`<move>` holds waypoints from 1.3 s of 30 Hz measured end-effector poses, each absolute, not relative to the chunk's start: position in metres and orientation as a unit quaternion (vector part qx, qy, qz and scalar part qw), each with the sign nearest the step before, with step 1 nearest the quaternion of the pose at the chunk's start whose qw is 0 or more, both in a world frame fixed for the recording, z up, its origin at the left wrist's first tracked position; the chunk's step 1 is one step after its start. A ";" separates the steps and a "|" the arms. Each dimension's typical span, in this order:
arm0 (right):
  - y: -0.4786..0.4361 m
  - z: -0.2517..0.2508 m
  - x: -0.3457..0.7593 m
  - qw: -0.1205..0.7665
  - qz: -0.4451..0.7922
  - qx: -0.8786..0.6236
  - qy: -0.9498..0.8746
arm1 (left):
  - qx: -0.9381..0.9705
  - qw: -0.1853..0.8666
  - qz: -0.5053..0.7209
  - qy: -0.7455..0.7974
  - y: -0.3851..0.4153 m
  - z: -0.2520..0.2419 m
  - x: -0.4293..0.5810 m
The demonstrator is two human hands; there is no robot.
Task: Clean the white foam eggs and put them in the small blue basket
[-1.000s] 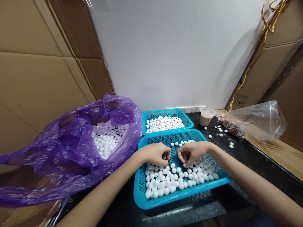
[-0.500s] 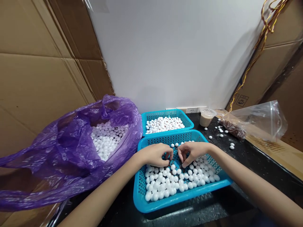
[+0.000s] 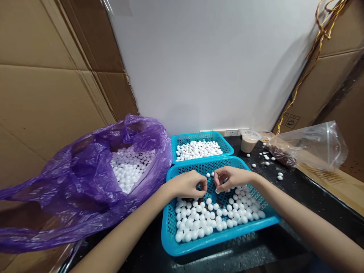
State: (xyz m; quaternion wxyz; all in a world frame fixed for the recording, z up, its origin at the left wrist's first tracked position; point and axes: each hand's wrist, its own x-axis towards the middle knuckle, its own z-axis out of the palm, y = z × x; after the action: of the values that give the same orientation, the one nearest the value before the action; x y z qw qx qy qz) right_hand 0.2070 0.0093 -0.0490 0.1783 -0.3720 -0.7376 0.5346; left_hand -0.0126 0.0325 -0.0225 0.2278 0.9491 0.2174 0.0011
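Note:
My left hand [image 3: 190, 184] is over the front turquoise basket [image 3: 220, 242], thumb and forefinger pinched together. Whatever lies between those fingertips is too small to make out. Opposite it, my right hand [image 3: 232, 178] is closed in a pinch, with a small white ball [image 3: 217, 191] at the fingertips. Below both hands, many loose white balls [image 3: 196, 223] fill the near part of the basket. Small dark reddish-brown bits lie among them near the left fingertips.
Behind stands a second turquoise basket [image 3: 173, 146] with white balls flecked brown. An open purple bag [image 3: 85, 189] of white balls sits left. To the right are a lidded cup [image 3: 248, 143], scattered white pieces and a clear bag [image 3: 315, 148] holding brown bits. Cardboard and a wall surround the black tabletop.
My right hand has risen slightly and drawn its fingers together, with a white ball now showing at their tips. My left hand stays nearly in place.

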 end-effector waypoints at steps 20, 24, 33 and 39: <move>0.012 -0.054 0.207 0.213 0.527 -0.373 -0.733 | 0.946 0.254 0.004 0.199 0.037 -0.027 -0.013; 0.011 -0.054 0.207 0.218 0.530 -0.371 -0.731 | 0.947 0.262 0.008 0.184 0.037 -0.027 -0.012; 0.012 -0.052 0.206 0.256 0.571 -0.356 -0.694 | 0.948 0.250 0.045 0.189 0.037 -0.022 -0.011; 0.010 -0.047 0.203 0.263 0.598 -0.340 -0.676 | 0.952 0.238 0.099 0.164 0.038 -0.021 -0.010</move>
State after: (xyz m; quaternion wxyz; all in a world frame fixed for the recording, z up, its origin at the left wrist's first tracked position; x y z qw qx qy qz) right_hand 0.2031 0.0102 -0.0473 0.2633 -0.3395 -0.6763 0.5984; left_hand -0.0102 0.0379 -0.0210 0.2379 0.9523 0.1640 0.0986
